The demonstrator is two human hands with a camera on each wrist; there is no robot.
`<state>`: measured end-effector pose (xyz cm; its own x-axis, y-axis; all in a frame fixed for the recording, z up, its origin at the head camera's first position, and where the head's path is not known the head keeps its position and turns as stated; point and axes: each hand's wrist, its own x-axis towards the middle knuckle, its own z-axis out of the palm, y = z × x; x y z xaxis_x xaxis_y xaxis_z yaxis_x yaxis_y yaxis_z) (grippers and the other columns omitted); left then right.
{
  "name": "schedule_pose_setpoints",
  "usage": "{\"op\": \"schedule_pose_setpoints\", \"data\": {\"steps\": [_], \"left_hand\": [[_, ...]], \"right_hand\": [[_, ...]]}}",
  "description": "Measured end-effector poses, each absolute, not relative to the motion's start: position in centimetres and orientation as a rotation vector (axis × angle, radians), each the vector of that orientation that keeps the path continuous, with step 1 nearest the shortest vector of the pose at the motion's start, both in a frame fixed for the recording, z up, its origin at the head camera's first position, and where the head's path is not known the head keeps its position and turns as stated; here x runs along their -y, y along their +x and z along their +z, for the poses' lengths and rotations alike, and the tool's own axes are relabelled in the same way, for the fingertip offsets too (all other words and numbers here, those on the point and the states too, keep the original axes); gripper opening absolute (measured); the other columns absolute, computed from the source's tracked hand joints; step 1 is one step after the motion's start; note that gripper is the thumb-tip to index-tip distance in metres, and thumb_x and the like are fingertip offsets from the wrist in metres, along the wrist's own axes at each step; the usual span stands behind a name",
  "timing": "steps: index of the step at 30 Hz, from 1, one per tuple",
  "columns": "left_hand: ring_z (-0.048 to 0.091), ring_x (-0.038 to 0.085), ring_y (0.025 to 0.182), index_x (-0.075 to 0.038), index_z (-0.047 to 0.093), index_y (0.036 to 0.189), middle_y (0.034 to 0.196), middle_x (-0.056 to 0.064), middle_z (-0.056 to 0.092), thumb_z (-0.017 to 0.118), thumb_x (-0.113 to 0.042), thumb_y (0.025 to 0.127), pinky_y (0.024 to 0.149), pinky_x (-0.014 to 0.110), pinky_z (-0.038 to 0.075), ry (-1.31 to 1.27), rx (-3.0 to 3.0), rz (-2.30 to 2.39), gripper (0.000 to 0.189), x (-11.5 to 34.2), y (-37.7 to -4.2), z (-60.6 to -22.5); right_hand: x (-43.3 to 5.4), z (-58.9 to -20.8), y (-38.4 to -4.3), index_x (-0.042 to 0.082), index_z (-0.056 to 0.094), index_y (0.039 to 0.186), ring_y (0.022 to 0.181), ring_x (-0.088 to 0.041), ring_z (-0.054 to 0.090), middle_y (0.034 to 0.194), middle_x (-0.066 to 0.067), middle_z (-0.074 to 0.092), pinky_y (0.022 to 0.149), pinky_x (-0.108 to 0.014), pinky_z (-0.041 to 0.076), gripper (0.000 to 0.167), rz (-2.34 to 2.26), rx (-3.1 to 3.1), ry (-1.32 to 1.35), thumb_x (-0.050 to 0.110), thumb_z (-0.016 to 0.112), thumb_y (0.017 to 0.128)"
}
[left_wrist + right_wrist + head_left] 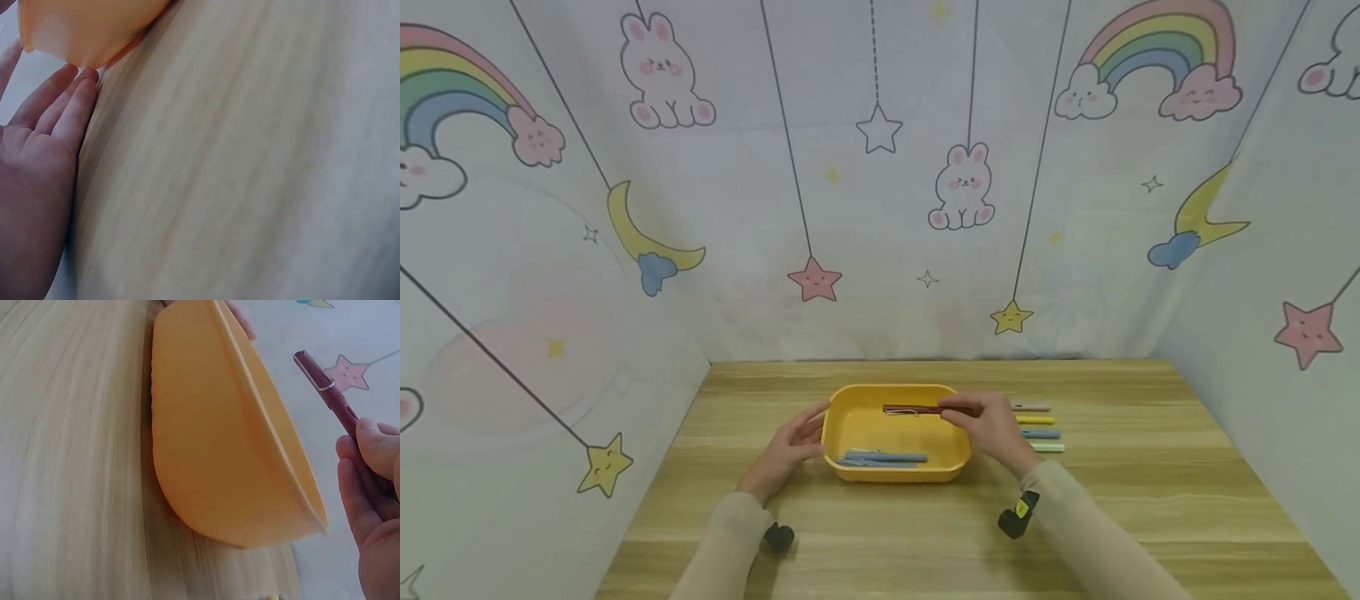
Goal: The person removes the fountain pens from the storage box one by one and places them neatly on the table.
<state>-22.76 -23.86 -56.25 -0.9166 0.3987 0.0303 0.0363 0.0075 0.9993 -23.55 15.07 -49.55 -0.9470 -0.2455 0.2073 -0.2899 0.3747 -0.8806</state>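
A yellow plastic bin (895, 475) stands on the table, with several blue pens (887, 457) lying inside near its front wall. My left hand (788, 450) rests against the bin's left end, its fingers fairly straight, as the left wrist view also shows beside the bin wall (87, 31). A dark red pen (913, 409) with a silver clip is pinched between the thumb and fingers of my right hand (992, 425). It is held level above the bin's right half. In the right wrist view the pen (325, 381) points away from the fingertips, above the rim.
Right of the bin, partly behind my right hand, lie a row of pens: a pale pinkish one (1033, 407), a yellow one (1037, 420), a blue one (1042, 433) and a mint one (1048, 447). Patterned cloth walls (880, 325) enclose the wooden table (895, 542).
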Motion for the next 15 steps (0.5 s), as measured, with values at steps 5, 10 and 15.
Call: {"op": "schedule_pose_setpoints", "data": {"steps": [5,10,15], "left_hand": [[0.038,0.039,0.152,-0.017,0.036,0.164,0.167,0.021,0.035,0.07,-0.003,0.099,0.113,0.024,0.044,0.43,-2.039,1.99,0.075,23.8,-22.7,-56.3],[0.038,0.04,0.152,-0.016,0.036,0.165,0.167,0.021,0.035,0.07,-0.004,0.099,0.112,0.024,0.045,0.446,-2.033,1.992,0.075,23.8,-22.8,-56.3],[0.038,0.04,0.152,-0.017,0.036,0.164,0.167,0.021,0.035,0.07,-0.004,0.099,0.113,0.024,0.045,0.451,-2.034,1.995,0.075,23.8,-22.7,-56.4]], "right_hand": [[-16.6,-49.6,-23.4,0.01,0.082,0.115,0.098,-0.017,0.075,0.115,-0.008,0.079,0.077,-0.025,0.062,0.022,1.662,2.571,0.444,0.016,0.079,0.095],[-18.0,-49.3,-23.2,0.009,0.081,0.118,0.101,-0.018,0.075,0.115,-0.007,0.079,0.08,-0.028,0.063,0.024,1.694,2.569,0.445,0.015,0.078,0.096],[-19.2,-49.5,-23.1,0.006,0.08,0.118,0.098,-0.016,0.076,0.113,-0.008,0.079,0.08,-0.027,0.063,0.024,1.701,2.54,0.471,0.014,0.078,0.095]]}}
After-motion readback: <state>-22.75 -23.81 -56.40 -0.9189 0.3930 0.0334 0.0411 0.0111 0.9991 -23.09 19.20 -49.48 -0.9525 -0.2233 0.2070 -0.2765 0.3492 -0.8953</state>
